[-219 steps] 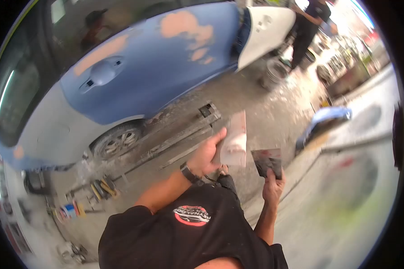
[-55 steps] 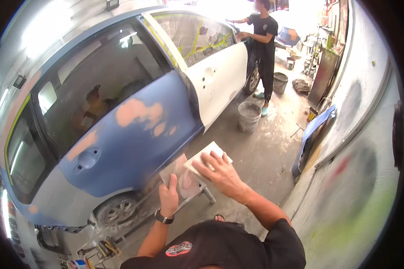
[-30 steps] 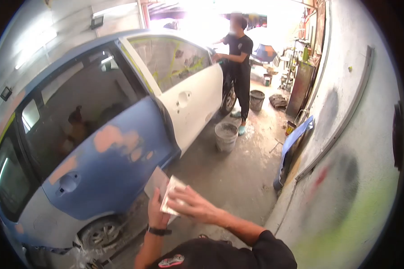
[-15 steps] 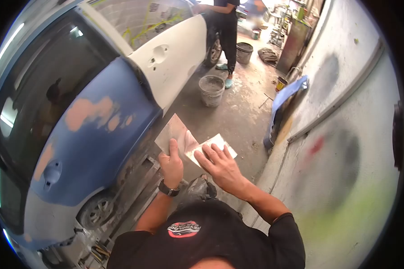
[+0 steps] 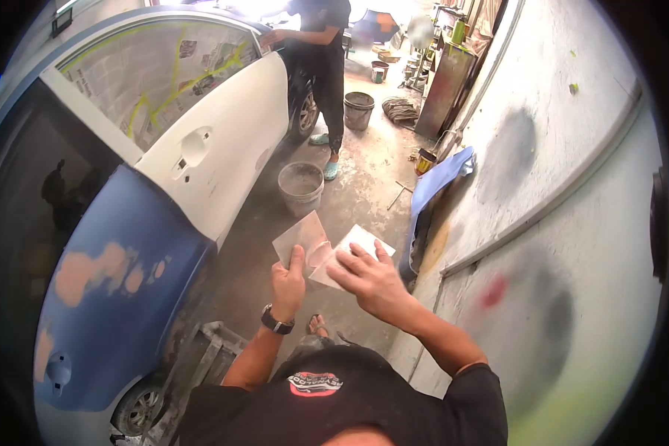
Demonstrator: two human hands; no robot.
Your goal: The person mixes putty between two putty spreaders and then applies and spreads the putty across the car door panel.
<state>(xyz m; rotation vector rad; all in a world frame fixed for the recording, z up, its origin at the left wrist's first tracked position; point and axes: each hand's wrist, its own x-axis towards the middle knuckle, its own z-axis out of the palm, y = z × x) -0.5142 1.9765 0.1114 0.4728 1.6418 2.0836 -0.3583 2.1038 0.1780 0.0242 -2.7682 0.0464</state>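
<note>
My left hand [image 5: 288, 286], with a dark watch at the wrist, grips a flat plate [image 5: 299, 236] that bears pinkish paste near its right side. My right hand [image 5: 369, 279] holds a pale, squarish spreader [image 5: 355, 241], its fingers spread across the top face. The spreader's left edge is against or very near the paste on the plate; exact contact is hard to tell. Both pieces are in front of my chest, above the floor. To the left is a car with a blue rear door [image 5: 119, 275] patched in pink and a white front door [image 5: 223, 119].
A co-worker [image 5: 327, 74] stands by the car's front. Two buckets, a nearer one [image 5: 302, 201] and a farther one [image 5: 358, 119], sit on the floor. A blue panel [image 5: 435, 178] leans on the right wall [image 5: 513, 290]. A metal frame [image 5: 212, 349] lies near the rear wheel [image 5: 139, 407].
The view has swung toward the car's front, so the car sits farther left. Since the oldest frame, the dark plate in my right hand has given way to the pale spreader, now beside the left plate.
</note>
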